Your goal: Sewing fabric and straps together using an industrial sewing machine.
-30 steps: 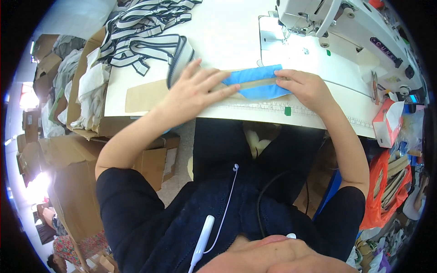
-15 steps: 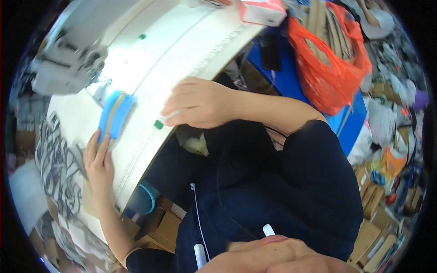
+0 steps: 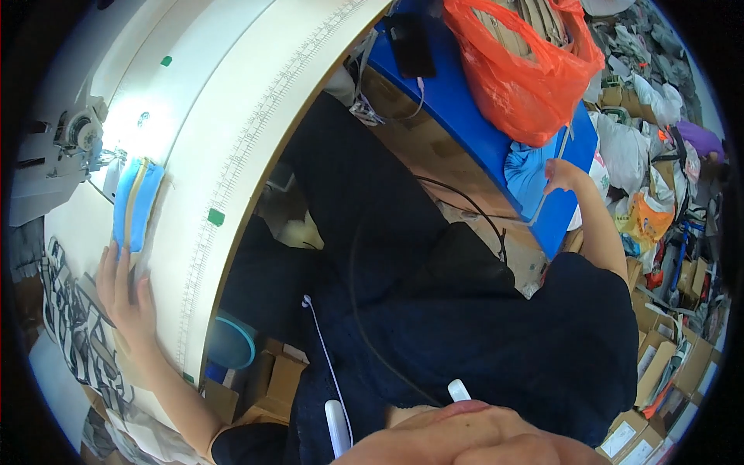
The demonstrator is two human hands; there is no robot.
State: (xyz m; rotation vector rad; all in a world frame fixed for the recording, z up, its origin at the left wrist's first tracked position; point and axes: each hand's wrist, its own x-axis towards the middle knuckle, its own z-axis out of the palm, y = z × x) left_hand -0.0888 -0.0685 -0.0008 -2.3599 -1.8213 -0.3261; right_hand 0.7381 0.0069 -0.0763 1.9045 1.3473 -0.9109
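the blue strip, with a tan band along its middle, lies on the white bench just ahead of the left grip, whose fingertips rest on its near end. that grip is wide, fingers laid out straight and thumb apart, pressing rather than pinching. to steady the strip well, the pressure should probably be light and even, with the fingertips flat so that the tan band lies straight and the soft cloth does not ruck. beyond the strip, ahead of the left grip, stands the sewing machine; whether the strip's far end touches it i cannot tell, so a sideways push seems best avoided. beside the left grip, on its outer side, a heap of striped straps lies close enough to snag. well apart, the right grip is at a blue cloth on a blue stand; how tightly it is closed i cannot tell. a single edge pinched there would likely lift more neatly than a handful. ahead of that grip sits a red bag.
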